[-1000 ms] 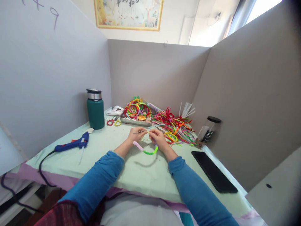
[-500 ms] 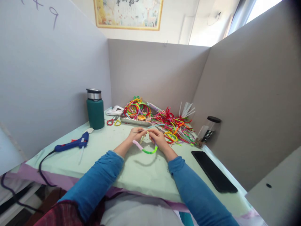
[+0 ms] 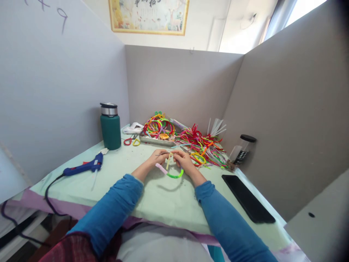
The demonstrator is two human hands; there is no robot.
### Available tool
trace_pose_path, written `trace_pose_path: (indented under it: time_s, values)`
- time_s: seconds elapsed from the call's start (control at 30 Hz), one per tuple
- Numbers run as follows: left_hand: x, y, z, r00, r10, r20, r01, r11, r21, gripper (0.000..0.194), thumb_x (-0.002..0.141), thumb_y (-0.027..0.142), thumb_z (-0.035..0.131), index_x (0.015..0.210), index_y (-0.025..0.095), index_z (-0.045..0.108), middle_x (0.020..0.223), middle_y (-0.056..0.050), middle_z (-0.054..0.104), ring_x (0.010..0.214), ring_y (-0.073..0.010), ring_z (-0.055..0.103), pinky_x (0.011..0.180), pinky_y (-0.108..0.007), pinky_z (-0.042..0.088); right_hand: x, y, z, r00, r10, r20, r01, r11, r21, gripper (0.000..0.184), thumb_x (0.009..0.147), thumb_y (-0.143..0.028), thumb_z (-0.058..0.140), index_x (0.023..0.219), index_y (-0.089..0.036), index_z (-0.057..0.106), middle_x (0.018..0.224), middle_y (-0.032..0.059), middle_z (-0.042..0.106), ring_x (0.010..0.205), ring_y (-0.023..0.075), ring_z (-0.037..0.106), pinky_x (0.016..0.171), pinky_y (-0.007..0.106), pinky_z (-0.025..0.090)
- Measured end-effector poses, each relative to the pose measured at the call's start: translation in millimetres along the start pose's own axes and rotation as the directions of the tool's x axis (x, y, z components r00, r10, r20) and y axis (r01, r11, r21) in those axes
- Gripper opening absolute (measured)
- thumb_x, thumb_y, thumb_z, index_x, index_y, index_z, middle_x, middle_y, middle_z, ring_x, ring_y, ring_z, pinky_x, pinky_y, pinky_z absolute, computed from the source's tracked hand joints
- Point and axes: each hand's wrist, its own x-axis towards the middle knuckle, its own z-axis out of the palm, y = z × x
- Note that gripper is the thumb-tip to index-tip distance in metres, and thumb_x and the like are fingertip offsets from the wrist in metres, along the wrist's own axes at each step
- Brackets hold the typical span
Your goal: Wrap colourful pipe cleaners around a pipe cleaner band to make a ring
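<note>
A curved strip wrapped in fuzzy pipe cleaner [image 3: 175, 176], with pink, green and purple sections, hangs in an open curve between my hands, just above the table. My right hand [image 3: 183, 161] is closed in a pinch on its far end. A pale yellow pipe cleaner [image 3: 168, 162] dangles from the pinch point between the two hands. My left hand [image 3: 157, 158] is closed too, its fingertips meeting the yellow strand beside the right fingertips. Something thin and dark pokes out by the left fingers; what it is I cannot make out.
A metal tray [image 3: 156, 141] of pipe-cleaner rings stands at the back, beside a heap of loose pipe cleaners [image 3: 203, 143]. At left are a green bottle [image 3: 110, 131] and a corded blue glue gun [image 3: 84, 167]. A black phone [image 3: 248, 198] and a clear bottle [image 3: 242, 153] are on the right.
The yellow strand now hangs more visibly between the hands. The pink end of the curved strip has shifted slightly right and down. Both hands stay in nearly the same place.
</note>
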Motion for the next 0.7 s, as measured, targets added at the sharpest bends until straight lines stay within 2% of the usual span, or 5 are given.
trace_pose_path:
  time_s: [0.13,0.23,0.33,0.43,0.7]
  values:
    - [3,-6,0.3,1.000,0.021,-0.014,-0.021,0.999,0.039,0.021,0.069,0.029,0.057,0.077,0.012,0.067,0.044,0.004,0.049,0.039,-0.0091,0.041,0.042,-0.021,0.031,0,1,-1,1.000,0.007,0.006,-0.007,0.999,0.037,0.020,0.073,-0.031,0.061,0.088,-0.021,0.068,0.056,-0.0027,0.054,0.039,0.0085,0.039,0.040,0.024,0.025]
    - [8,-16,0.5,0.994,0.103,-0.046,-0.098,0.989,0.107,0.023,0.067,0.030,0.060,0.080,0.013,0.068,0.061,-0.001,0.063,0.046,-0.0088,0.047,0.046,-0.020,0.035,0,-1,-1,1.000,0.021,0.006,-0.021,0.999,0.050,0.020,0.072,-0.031,0.061,0.088,-0.020,0.068,0.056,-0.0028,0.053,0.038,0.0081,0.039,0.039,0.023,0.025]
    - [12,-24,-0.2,0.981,0.186,-0.061,-0.174,0.972,0.161,0.025,0.067,0.033,0.063,0.081,0.013,0.069,0.073,-0.004,0.068,0.055,-0.0100,0.052,0.051,-0.020,0.039,-1,-3,0,0.999,0.036,0.007,-0.036,0.998,0.054,0.021,0.071,-0.032,0.062,0.088,-0.020,0.068,0.056,-0.0028,0.054,0.038,0.0078,0.039,0.038,0.023,0.024]
    - [14,-26,-1.0,0.972,0.224,-0.076,-0.208,0.962,0.177,0.025,0.068,0.033,0.063,0.080,0.013,0.070,0.073,-0.004,0.068,0.059,-0.0108,0.054,0.054,-0.020,0.041,-2,-5,0,0.999,0.037,0.015,-0.038,0.997,0.064,0.022,0.071,-0.033,0.063,0.088,-0.019,0.067,0.056,-0.0030,0.054,0.038,0.0074,0.039,0.038,0.022,0.025]
    - [12,-23,-2.1,0.959,0.257,-0.120,-0.223,0.945,0.241,0.023,0.071,0.032,0.063,0.080,0.013,0.072,0.065,-0.001,0.067,0.057,-0.0096,0.052,0.054,-0.019,0.040,0,-2,-1,0.999,0.035,0.020,-0.036,0.997,0.070,0.023,0.072,-0.032,0.062,0.089,-0.018,0.067,0.056,-0.0033,0.054,0.037,0.0068,0.039,0.037,0.022,0.024]
